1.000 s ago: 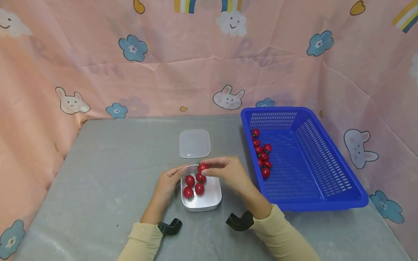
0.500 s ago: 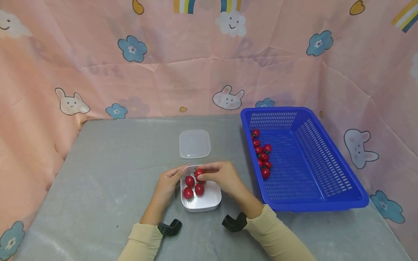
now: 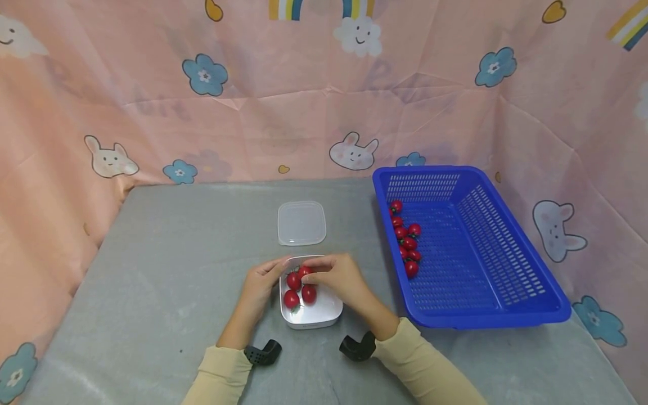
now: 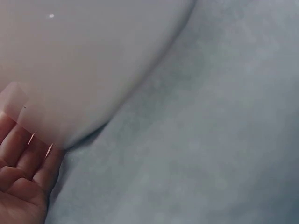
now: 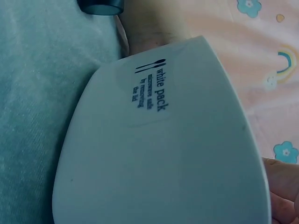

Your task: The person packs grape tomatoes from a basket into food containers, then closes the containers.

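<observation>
A white plastic food container [image 3: 329, 308] stands in front of me, with cherry tomatoes [image 3: 291, 299] in its left half. My left hand [image 3: 257, 288] holds its back left corner, thumb near the rim; in the left wrist view the fingers [image 4: 28, 151] lie along the wall. Between thumb and fingers my right hand [image 3: 338, 277] pinches a cherry tomato [image 3: 305, 271] inside the container, near the back wall. That hand hides part of the container's back right. Printed lettering marks the container's side [image 5: 163, 154] in the right wrist view, where the right fingers [image 5: 282, 186] show beyond the rim.
A translucent square lid [image 3: 302, 224] lies flat behind the container. On the right is a blue mesh basket [image 3: 486, 319], several cherry tomatoes [image 3: 412, 269] along its left wall. A patterned pink cloth [image 3: 263, 124] hangs around the grey table [image 3: 167, 270].
My right hand has carried its cherry tomato left and lower into the container, covering another tomato there. The left hand has stayed at the container's corner.
</observation>
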The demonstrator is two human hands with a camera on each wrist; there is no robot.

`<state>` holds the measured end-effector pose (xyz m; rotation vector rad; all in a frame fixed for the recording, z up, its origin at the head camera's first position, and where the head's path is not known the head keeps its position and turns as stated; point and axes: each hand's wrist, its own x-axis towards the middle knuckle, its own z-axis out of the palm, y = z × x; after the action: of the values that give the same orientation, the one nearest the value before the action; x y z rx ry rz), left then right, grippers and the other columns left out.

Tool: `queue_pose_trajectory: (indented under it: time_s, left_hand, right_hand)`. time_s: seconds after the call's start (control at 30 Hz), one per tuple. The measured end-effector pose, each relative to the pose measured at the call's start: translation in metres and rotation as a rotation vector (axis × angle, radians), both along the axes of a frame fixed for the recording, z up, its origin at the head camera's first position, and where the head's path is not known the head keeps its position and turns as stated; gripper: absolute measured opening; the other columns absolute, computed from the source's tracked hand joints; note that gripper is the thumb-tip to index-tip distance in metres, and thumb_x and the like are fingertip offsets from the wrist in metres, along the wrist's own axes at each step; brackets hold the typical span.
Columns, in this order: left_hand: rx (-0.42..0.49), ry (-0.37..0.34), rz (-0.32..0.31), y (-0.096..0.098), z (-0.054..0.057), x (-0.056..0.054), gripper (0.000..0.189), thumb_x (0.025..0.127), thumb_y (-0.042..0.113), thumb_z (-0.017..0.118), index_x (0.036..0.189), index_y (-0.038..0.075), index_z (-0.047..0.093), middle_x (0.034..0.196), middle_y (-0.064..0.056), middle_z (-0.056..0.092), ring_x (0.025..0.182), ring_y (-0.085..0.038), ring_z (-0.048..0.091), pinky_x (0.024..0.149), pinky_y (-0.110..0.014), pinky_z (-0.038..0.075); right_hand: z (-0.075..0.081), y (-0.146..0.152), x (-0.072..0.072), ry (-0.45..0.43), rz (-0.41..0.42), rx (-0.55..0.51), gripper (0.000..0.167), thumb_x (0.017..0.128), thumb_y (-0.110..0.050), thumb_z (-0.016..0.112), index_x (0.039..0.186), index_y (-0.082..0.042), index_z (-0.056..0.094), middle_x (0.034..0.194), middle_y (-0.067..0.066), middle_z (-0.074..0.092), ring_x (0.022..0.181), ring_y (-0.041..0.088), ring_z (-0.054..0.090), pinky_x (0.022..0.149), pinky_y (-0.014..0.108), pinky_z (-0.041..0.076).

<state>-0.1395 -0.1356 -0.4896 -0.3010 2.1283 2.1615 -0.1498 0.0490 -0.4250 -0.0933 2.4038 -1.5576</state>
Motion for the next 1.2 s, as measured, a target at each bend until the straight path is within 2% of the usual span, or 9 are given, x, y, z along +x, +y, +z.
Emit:
queue_pose_trajectory:
  time_s: [0.3,0.87,1.03,1.2]
  left_hand:
    - [0.004,0.009,0.002,0.0001,0.0003,-0.0007,0.034,0.096,0.022,0.065,0.119,-0.002,0.07,0.119,-0.009,0.073,0.108,-0.001,0.063,0.102,-0.029,0.045]
    - [0.004,0.027,-0.007,-0.0001,-0.0008,-0.0009,0.034,0.096,0.02,0.065,0.119,-0.003,0.07,0.119,-0.01,0.073,0.107,0.0,0.063,0.099,-0.024,0.046]
    - [-0.004,0.016,-0.007,-0.0001,0.0004,-0.0006,0.033,0.096,0.02,0.064,0.12,-0.002,0.07,0.122,-0.012,0.072,0.109,-0.001,0.062,0.101,-0.026,0.046]
    - [-0.008,0.016,-0.008,0.0002,0.0016,0.0,0.034,0.096,0.021,0.064,0.12,-0.002,0.069,0.122,-0.012,0.071,0.109,-0.001,0.062,0.102,-0.027,0.045]
  right_hand:
    - [0.0027,-0.0043,0.0023,0.1,0.064,0.114,0.027,0.076,-0.009,0.083,0.103,-0.003,0.078,0.104,0.013,0.077,0.103,0.028,0.071,0.088,0.04,0.057]
    - [0.0014,-0.0088,0.0061,0.205,0.119,0.24,0.027,0.077,-0.004,0.082,0.103,0.001,0.076,0.107,0.014,0.076,0.105,0.027,0.069,0.089,0.04,0.057]
    - [0.0017,-0.0085,0.0071,0.23,0.131,0.256,0.029,0.074,-0.005,0.084,0.102,0.001,0.077,0.105,0.014,0.076,0.102,0.026,0.07,0.087,0.04,0.058]
    - [0.0015,-0.007,0.0062,0.22,0.126,0.226,0.03,0.073,-0.005,0.085,0.102,0.001,0.077,0.104,0.014,0.076,0.103,0.026,0.069,0.087,0.039,0.057]
